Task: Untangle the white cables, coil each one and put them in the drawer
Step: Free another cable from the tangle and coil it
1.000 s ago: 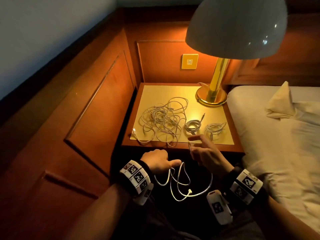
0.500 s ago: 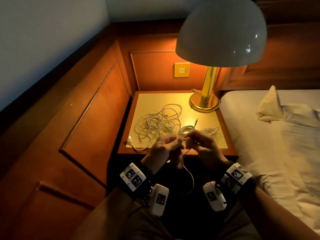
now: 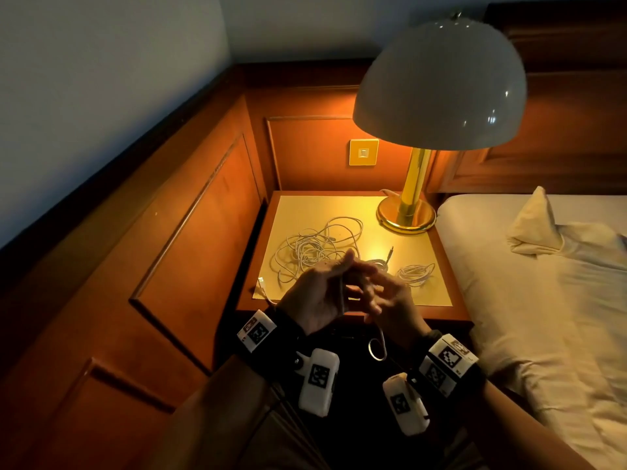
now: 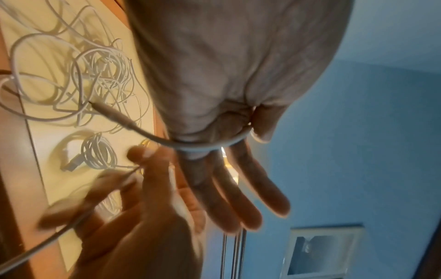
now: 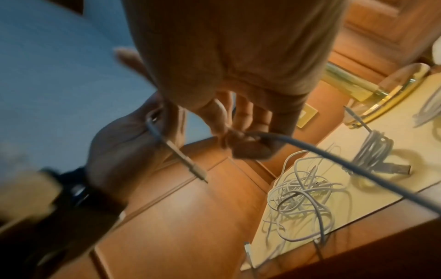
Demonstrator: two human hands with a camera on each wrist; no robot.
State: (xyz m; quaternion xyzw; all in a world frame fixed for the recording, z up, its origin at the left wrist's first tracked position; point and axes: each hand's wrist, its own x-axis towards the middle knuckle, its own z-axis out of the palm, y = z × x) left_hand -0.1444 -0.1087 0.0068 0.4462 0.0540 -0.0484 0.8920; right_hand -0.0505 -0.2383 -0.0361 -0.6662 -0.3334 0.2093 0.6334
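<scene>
Both hands are raised at the nightstand's [image 3: 437, 266] front edge. One white cable [image 4: 210, 146] crosses the palm of my left hand [image 3: 322, 290], whose fingers are straight while the thumb pins it. Its plug end [image 5: 188, 164] sticks out free. My right hand [image 3: 386, 293] pinches the same cable [image 5: 310, 149] just beside; a short loop [image 3: 378, 349] hangs below. A white tangle [image 3: 315, 249] lies on the nightstand's left half. Two coiled cables [image 3: 415, 273] lie at the front right, one partly hidden by my hands. No drawer shows in the dark below.
A lamp with a brass base [image 3: 405, 215] and a wide dome shade [image 3: 441, 86] stands at the nightstand's back right. The bed [image 3: 543, 317] adjoins on the right. Wood panelling [image 3: 190, 249] closes the left and back, with a switch plate [image 3: 363, 152].
Both hands rose from below the nightstand edge and came together. The hanging slack was drawn up to a short loop. My left hand went from a fist to straight fingers with cable across the palm.
</scene>
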